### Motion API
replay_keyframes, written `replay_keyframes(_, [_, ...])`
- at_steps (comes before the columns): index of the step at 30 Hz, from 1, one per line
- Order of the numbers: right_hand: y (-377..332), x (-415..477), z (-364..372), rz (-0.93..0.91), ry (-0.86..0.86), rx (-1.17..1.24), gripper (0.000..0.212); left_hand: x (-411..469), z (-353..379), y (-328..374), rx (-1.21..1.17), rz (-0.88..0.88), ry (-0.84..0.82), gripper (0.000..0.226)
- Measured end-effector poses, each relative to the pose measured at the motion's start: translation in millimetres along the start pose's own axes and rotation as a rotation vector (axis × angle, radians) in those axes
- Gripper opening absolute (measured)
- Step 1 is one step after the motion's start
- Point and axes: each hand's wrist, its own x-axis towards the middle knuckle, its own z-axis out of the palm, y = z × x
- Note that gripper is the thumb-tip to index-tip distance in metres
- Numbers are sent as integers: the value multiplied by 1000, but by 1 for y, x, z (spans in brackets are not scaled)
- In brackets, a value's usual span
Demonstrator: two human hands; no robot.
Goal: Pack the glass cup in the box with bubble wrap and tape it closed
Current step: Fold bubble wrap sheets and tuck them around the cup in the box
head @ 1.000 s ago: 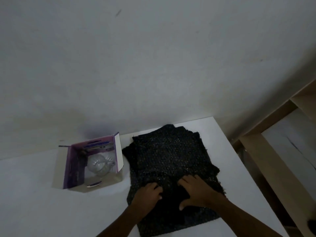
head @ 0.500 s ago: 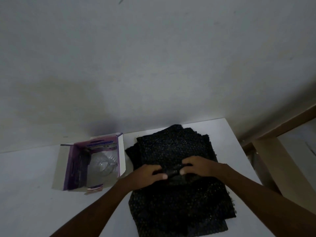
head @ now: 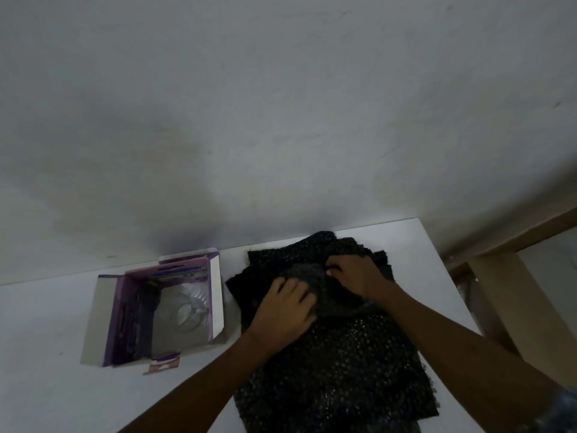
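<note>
Table (head: 56, 310): white, flat — set against the wall.
Wall (head: 281, 104): plain grey-white, faintly stained.
Wooden frame (head: 512, 276): light brown — right of the table.

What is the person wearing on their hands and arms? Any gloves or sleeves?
No gloves: the left hand and right hand are bare, and so are both forearms. No rings, watch or bracelets show. A bit of blue patterned fabric at the lower right corner may be a sleeve.

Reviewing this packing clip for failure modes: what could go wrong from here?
1. The glass cup lies bare in the open box, so knocking the box could crack it.
2. The left hand and right hand are bunching black bubble wrap from a loose pile; extra sheets may drag along.
</note>
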Motion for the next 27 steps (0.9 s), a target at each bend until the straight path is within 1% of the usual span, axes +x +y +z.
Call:
replay_keyframes(2, [-4, -3, 10, -4, 38, -68, 24, -10, 17, 4, 53, -99, -252, 68])
replay_keyframes(3, [-5, -6, 17, -33, 111, -138, 29, -15, 26, 5, 99, -156, -334, 69])
replay_keyframes(5, [-6, -22, 30, -128, 292, -225, 51, -23, 33, 6, 157, -220, -360, 48])
replay_keyframes(6, [-6, -33, 34, -183, 314, -197, 63, -26, 33, 5, 156, -233, -330, 36])
replay_keyframes(7, [-4, -44, 39, -235, 286, -165, 74, -27, 32, 3, 138, -238, -295, 26])
replay_keyframes(8, [-2, -55, 44, -282, 237, -174, 80, -29, 29, 1, 115, -250, -278, 22])
replay_keyframes(9, [1, -64, 51, -327, 192, -221, 76, -30, 26, 0, 89, -257, -272, 22])
replay_keyframes(10, [4, -73, 57, -374, 182, -273, 63, -31, 23, -1, 46, -249, -274, 21])
replay_keyframes(11, [9, -80, 61, -413, 186, -290, 43, -33, 19, -3, -21, -231, -274, 19])
replay_keyframes(12, [11, -88, 62, -423, 181, -253, 27, -37, 15, -4, -104, -211, -280, 18])
replay_keyframes(13, [13, -94, 60, -419, 140, -191, 17, -41, 8, -3, -188, -189, -299, 19])
replay_keyframes(14, [12, -101, 53, -401, 81, -98, 16, -45, 0, -1, -285, -172, -336, 21])
replay_keyframes(16, [14, -113, 39, -330, -108, 104, 20, -54, -11, -1, -453, -202, -388, 24])
replay_keyframes(17, [15, -114, 35, -294, -192, 191, 20, -58, -12, -1, -488, -228, -391, 26])
replay_keyframes(18, [15, -113, 31, -272, -235, 221, 19, -62, -12, 0, -457, -248, -381, 28])
replay_keyframes(21, [14, -98, 33, -198, -259, 213, 23, -67, 2, 6, -136, -193, -136, 33])
replay_keyframes(23, [9, -83, 39, -139, -198, 125, 26, -67, 7, 17, -110, -115, -41, 30])
replay_keyframes(24, [4, -78, 42, -119, -160, 35, 31, -67, 9, 19, -125, -66, -98, 39])
replay_keyframes(25, [1, -74, 47, -99, -126, -70, 38, -70, 14, 20, -113, -22, -199, 53])
replay_keyframes(26, [-3, -74, 53, -87, -90, -174, 47, -73, 19, 19, -80, -3, -320, 65])
replay_keyframes(27, [-7, -78, 57, -84, -57, -244, 59, -75, 24, 17, -44, 0, -417, 71])
